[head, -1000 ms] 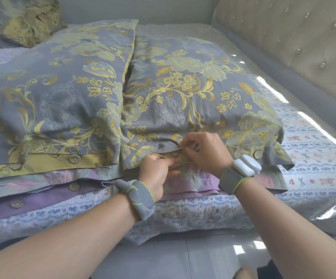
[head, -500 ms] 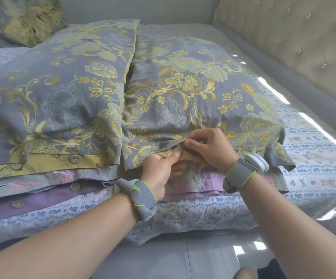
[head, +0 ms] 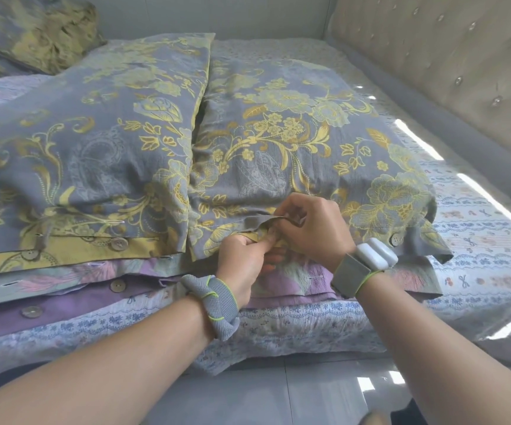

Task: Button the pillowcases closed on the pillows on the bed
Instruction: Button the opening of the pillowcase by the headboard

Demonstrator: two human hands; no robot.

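Two grey pillows with gold flowers lie side by side on the bed. The right pillow point(head: 294, 142) has its open hem toward me. My left hand point(head: 243, 260) pinches the yellow under-flap of that hem from below. My right hand point(head: 315, 228) pinches the grey top flap point(head: 257, 220) and holds it lifted just above the left fingers. One button point(head: 396, 239) shows at the hem's right end. The button between my fingers is hidden. The left pillow point(head: 88, 142) shows buttons point(head: 118, 243) along its yellow hem.
Under the grey pillows lie purple floral pillowcases point(head: 64, 297) with buttons point(head: 32, 311). A padded headboard point(head: 450, 56) runs along the right. Another patterned pillow point(head: 33, 29) sits at the back left. The bed sheet point(head: 478, 228) is pale with blue print; glossy floor point(head: 263, 394) below.
My right hand has lifted the grey top flap higher and shifted slightly up. My left hand has stayed under the hem, fingers pushing up at the yellow flap.
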